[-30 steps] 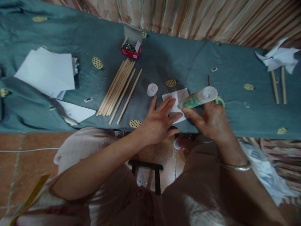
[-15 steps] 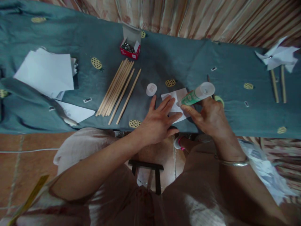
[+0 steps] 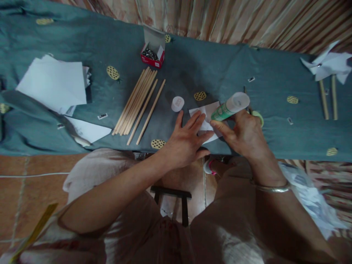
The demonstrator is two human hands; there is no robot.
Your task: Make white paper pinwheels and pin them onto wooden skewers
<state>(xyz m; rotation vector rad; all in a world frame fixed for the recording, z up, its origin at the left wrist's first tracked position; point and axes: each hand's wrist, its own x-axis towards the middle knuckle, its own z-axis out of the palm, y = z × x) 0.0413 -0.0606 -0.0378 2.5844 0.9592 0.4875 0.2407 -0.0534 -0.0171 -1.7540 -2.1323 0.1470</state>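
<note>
A small square of white paper point(image 3: 211, 109) lies near the table's front edge, partly hidden by both hands. My left hand point(image 3: 184, 141) rests on its left part with the fingers spread. In my right hand point(image 3: 246, 134) is a glue stick point(image 3: 230, 106) with a green label, tilted, its lower end down at the paper. The glue tip itself is hidden. The white round glue cap point(image 3: 177, 104) stands on the cloth just beyond my left fingertips. Behind my right hand, scissors point(image 3: 257, 118) with a pale green handle are partly covered.
Several wooden sticks point(image 3: 134, 104) lie left of my hands, below a red box point(image 3: 153, 58) of small metal pieces. A stack of white paper point(image 3: 53, 86) is at far left. At far right lie a paper pinwheel point(image 3: 327, 64) and sticks point(image 3: 323, 99). A green cloth point(image 3: 272, 139) covers the table.
The glue stick and my right hand have shifted very slightly over the paper. My left hand stays in place on it.
</note>
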